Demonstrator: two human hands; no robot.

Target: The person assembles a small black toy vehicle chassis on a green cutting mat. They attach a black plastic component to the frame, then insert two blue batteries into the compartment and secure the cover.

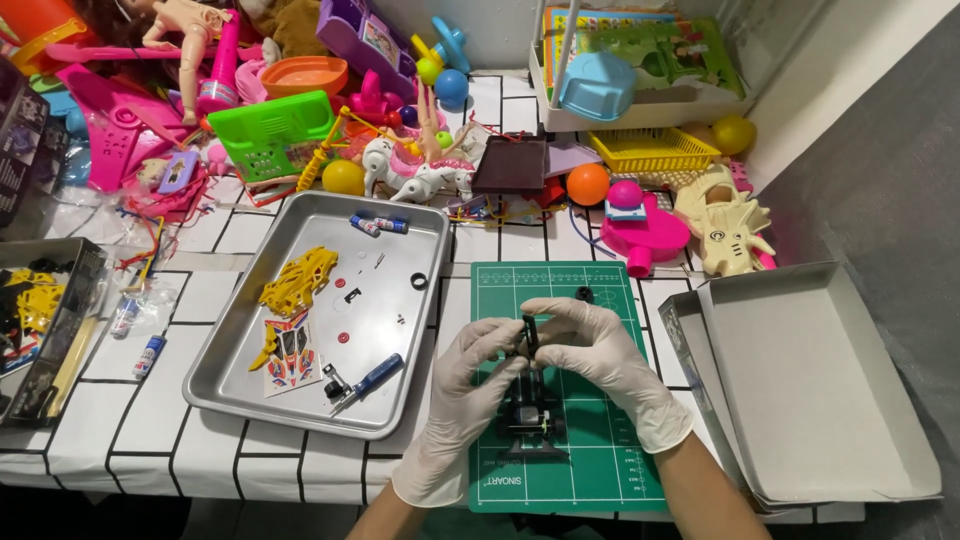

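Two gloved hands, left hand (470,375) and right hand (600,350), pinch one black model car chassis (530,405) upright on the green cutting mat (600,470). One steel tray (420,330) lies just left, one open cardboard box (820,400) right.

I see thin, matt white rubber gloves on both my left hand (462,385) and right hand (610,360), wrinkled at the cuffs. The small car frame (530,405) between them looks like black plastic with a slight sheen. Under it, the green cutting mat (600,470) is matt and smooth. The tray (410,395) is brushed metal, dully reflective. At the table's right edge, the box lid (800,390) is plain grey cardboard.
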